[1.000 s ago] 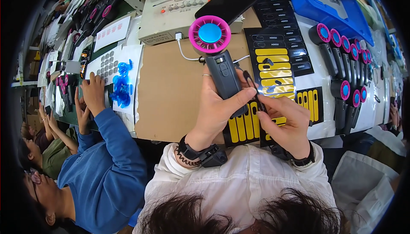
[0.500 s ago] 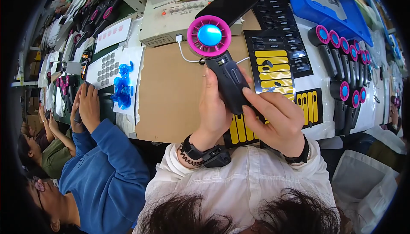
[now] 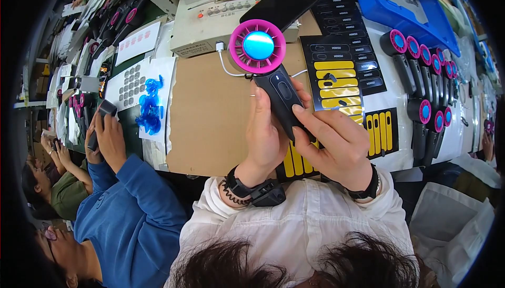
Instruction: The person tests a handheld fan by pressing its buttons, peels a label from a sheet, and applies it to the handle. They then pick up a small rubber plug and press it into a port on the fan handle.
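Note:
A dark handheld fan (image 3: 259, 46) with a pink ring and a shiny blue centre is held up over the brown cardboard (image 3: 202, 114). My left hand (image 3: 263, 138) wraps round its dark handle from the left, fingertips showing on the right side. My right hand (image 3: 339, 138) pinches the handle's lower end between thumb and fingers. An oval panel and a tiny white light show on the handle's front. Beside my hands lies a black sheet with yellow strips (image 3: 337, 84), partly peeled of its labels. A white cable (image 3: 227, 66) passes behind the fan.
Behind stands a beige power unit (image 3: 202, 33) with red digits, a black phone (image 3: 279, 6) leaning on it. Several finished-looking fans (image 3: 425, 110) lie at right, below a blue tray (image 3: 405, 12). Blue film scraps (image 3: 151, 109) lie left, near a co-worker's hand (image 3: 111, 138).
The fan has turned slightly in my hands, and the lit digits on its handle have given way to a tiny light. A co-worker's dark handle at left has come up into view.

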A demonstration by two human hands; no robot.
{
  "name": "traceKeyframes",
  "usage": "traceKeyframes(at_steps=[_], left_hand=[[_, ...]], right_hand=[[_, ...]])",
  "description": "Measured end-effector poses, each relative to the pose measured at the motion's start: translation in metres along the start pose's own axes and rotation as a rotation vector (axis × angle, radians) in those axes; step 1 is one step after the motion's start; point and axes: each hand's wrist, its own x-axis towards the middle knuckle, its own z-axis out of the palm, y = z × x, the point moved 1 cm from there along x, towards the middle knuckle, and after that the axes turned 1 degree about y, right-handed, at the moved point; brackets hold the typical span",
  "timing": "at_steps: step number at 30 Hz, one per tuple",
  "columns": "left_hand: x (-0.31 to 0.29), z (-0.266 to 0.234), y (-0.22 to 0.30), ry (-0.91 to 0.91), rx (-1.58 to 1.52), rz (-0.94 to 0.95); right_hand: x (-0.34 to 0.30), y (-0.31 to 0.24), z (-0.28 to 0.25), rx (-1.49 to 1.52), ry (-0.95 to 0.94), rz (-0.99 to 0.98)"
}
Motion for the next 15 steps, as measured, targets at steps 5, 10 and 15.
traceKeyframes(at_steps=[5,10,15], left_hand=[[-0.0009,0.0015,-0.0006,0.015,0.001,0.008],[-0.0005,0.0006,-0.0015,0.003,0.011,0.014],[0.0001,0.0011,-0.0013,-0.013,0.024,0.024]], right_hand=[[0.0,-0.0001,0.0001,-0.002,-0.005,0.005],[0.0002,0.0006,0.0002,0.001,0.001,-0.003],[0.0004,0.0007,-0.0004,-0.002,-0.013,0.006]])
